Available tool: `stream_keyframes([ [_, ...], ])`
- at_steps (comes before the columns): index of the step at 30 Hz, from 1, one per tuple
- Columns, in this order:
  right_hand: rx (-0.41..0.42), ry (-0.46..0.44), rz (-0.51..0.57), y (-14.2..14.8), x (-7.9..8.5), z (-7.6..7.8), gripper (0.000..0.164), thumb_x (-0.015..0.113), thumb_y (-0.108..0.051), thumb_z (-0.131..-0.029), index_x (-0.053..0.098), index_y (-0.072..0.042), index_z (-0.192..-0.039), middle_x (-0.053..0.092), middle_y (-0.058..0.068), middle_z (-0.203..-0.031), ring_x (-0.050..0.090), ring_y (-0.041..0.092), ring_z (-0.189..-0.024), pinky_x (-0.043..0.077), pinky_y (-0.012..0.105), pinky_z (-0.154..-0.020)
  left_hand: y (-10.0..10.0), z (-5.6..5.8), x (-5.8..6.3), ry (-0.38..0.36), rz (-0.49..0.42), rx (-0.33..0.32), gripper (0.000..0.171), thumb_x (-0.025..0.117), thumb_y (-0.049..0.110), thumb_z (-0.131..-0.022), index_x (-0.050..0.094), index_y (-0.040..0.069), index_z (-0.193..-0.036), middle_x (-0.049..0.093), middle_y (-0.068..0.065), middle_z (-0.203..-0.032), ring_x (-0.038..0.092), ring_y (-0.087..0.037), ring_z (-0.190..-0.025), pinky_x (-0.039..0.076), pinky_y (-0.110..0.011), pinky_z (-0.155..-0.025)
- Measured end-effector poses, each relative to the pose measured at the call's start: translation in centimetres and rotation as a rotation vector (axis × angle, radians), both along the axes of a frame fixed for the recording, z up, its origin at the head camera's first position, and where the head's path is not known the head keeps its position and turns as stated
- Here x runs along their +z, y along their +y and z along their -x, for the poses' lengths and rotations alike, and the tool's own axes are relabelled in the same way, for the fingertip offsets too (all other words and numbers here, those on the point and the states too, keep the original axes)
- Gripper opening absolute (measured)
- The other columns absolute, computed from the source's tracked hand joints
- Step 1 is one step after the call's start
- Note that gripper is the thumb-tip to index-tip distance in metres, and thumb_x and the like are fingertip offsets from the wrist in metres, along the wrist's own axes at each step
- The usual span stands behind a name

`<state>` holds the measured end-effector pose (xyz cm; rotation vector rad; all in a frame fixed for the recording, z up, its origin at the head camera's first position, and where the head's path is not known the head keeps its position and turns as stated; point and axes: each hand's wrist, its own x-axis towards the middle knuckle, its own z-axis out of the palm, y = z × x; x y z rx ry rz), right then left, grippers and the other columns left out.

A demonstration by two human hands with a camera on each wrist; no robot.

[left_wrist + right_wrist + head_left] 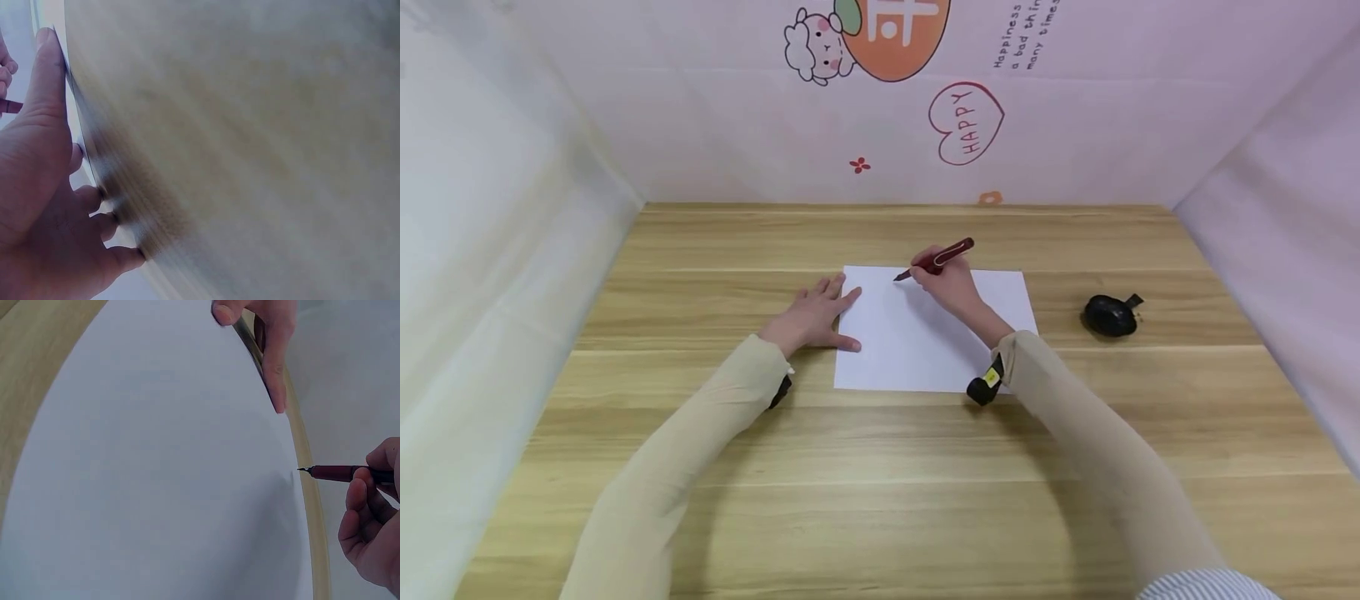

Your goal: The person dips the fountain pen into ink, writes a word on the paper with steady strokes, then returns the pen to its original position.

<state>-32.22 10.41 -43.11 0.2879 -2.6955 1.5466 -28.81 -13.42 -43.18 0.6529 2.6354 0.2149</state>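
Observation:
A blank white sheet of paper (917,350) lies on the wooden table. My left hand (812,317) rests at its left edge, fingers spread, with the thumb and a fingertip on the paper. In the left wrist view that hand (47,187) shows its thumb along the paper's edge. My right hand (951,283) pinches a dark red fountain pen (953,252) above the upper part of the sheet. In the right wrist view the pen's nib (304,469) points at the sheet near its far edge, and the fingers curl round the barrel.
A black rounded object (1110,316) with a small tab sits on the wooden table (880,517) to the right of the paper. White cloth walls stand at both sides, and a printed backdrop (737,125) rises behind the table's far edge.

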Motion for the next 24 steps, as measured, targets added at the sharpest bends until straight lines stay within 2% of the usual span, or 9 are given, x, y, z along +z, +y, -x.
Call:
stream_keyframes([
  [15, 0.001, -0.037, -0.028, -1.3, -0.2, 0.0, 0.016, 0.059, -0.015, -0.088, 0.064, -0.004, -0.099, 0.061, 0.008, -0.078, 0.055, 0.012, -0.065, 0.043, 0.019, -0.057, 0.0, 0.3, -0.3, -0.006, 0.004, 0.018, 0.098, 0.06, 0.063, -0.079, 0.008, 0.023, -0.152, -0.009, -0.013, -0.158, -0.004, -0.037, -0.146, 0.008, -0.061, -0.114],
  [24, -0.026, -0.068, 0.011, -0.9, -0.4, 0.0, 0.017, 0.059, -0.014, -0.088, 0.064, -0.002, -0.1, 0.061, 0.007, -0.079, 0.055, 0.01, -0.064, 0.044, 0.018, -0.057, 0.1, 0.2, -0.2, -0.007, 0.013, 0.014, 0.099, 0.06, 0.063, -0.079, 0.008, 0.022, -0.152, -0.008, -0.013, -0.158, -0.005, -0.036, -0.146, 0.008, -0.061, -0.114],
])
